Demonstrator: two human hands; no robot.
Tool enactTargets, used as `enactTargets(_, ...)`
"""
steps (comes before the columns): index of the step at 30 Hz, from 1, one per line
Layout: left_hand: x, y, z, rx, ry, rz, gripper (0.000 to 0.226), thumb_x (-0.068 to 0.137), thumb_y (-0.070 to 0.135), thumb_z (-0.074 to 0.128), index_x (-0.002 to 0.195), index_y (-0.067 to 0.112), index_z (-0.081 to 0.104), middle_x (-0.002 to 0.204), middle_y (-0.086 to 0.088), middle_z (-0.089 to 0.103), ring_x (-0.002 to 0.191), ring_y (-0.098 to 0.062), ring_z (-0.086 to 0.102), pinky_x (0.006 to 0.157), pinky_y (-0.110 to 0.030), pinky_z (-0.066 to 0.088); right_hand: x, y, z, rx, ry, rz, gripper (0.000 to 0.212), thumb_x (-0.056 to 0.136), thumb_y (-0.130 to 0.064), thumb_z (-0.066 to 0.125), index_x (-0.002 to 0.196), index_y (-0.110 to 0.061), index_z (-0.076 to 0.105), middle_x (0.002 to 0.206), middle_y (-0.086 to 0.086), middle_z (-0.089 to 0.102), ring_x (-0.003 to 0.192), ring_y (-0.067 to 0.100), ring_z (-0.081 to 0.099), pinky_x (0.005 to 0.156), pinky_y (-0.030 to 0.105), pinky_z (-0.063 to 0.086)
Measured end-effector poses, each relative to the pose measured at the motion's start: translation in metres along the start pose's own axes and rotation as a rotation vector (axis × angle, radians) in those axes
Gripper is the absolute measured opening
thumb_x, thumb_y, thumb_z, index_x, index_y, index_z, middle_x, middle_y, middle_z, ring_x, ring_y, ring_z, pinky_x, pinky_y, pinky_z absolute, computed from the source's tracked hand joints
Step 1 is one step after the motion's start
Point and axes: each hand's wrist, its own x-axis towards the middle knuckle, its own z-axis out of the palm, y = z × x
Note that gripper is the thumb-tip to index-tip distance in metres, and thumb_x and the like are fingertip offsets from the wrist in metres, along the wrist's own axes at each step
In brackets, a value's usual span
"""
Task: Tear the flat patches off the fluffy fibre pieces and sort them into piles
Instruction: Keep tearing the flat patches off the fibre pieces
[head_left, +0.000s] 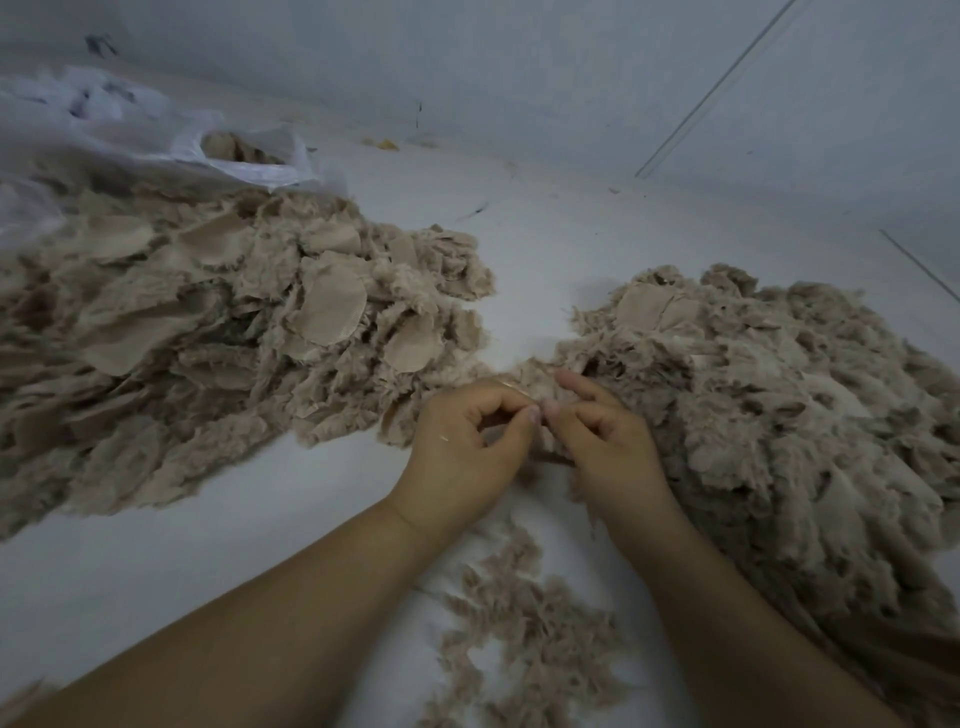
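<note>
Between two beige heaps on the pale worktop (545, 249), both hands meet over one fluffy fibre piece (530, 382). Left hand (462, 441): fingers curled, thumb and forefinger closed in a pinch grip on the near edge of the piece. Right hand (605, 436): thumb and bent fingers pinching the same piece just beside the left thumb tip, forefinger lying forward over the fluff. Thumbs nearly touching. Whether a flat patch is under the fingers cannot be told; the spot is hidden by the fingertips. Left heap (208, 332): large, mixed, many flat woven patches (332, 304) lying face up among the fluff, round to oval in outline. Right heap (769, 415): mostly fluff, the right forearm resting against its near edge; one or two flat patches show near its far top. Loose scraps of fibre (524, 639) trail along the worktop between the forearms, toward the bottom edge. Far left, a white plastic bag (156, 140) lies open behind the left heap, with more beige patches visible in its mouth. Grey wall (519, 78) behind.
</note>
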Motion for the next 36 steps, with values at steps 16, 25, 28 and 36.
enactTargets(16, 0.006, -0.006, -0.002, -0.119, -0.042, -0.321, 0.006, 0.087, 0.001, 0.069, 0.086, 0.007, 0.067, 0.073, -0.016, 0.063, 0.058, -0.017, 0.055, 0.049, -0.026, 0.046, -0.001, 0.002, -0.001, 0.090, -0.018, -0.069, 0.038, 0.100, -0.020, 0.057, 0.067, -0.022, 0.075, 0.122, -0.026, 0.062, 0.122, -0.008, 0.052, 0.087, 0.009, 0.044)
enactTargets(25, 0.009, -0.007, -0.005, -0.303, 0.087, -0.358, 0.014, 0.089, 0.001, 0.065, 0.078, 0.007, 0.058, 0.064, -0.016, 0.063, 0.052, -0.031, 0.061, 0.044, -0.034, 0.053, 0.003, 0.011, -0.001, 0.009, -0.025, -0.052, 0.025, 0.093, -0.017, 0.069, 0.078, 0.003, 0.071, 0.127, -0.018, 0.060, 0.105, -0.007, 0.061, 0.076, 0.011, 0.050)
enactTargets(28, 0.011, -0.010, -0.007, -0.256, 0.130, -0.394, 0.022, 0.089, 0.006, 0.068, 0.073, 0.016, 0.055, 0.055, -0.002, 0.054, 0.045, -0.021, 0.050, 0.039, -0.026, 0.043, 0.003, 0.011, 0.000, 0.141, 0.024, -0.026, 0.026, 0.097, -0.012, 0.062, 0.074, -0.002, 0.070, 0.126, -0.014, 0.062, 0.097, -0.002, 0.066, 0.076, 0.024, 0.056)
enactTargets(36, 0.011, -0.001, -0.007, -0.168, -0.089, -0.446, 0.020, 0.086, 0.019, 0.073, 0.081, 0.003, 0.062, 0.062, -0.021, 0.060, 0.050, -0.023, 0.056, 0.046, -0.029, 0.047, 0.005, 0.013, -0.002, 0.094, 0.009, -0.056, 0.023, 0.095, -0.009, 0.065, 0.076, 0.002, 0.072, 0.119, -0.011, 0.066, 0.125, 0.005, 0.056, 0.100, 0.028, 0.047)
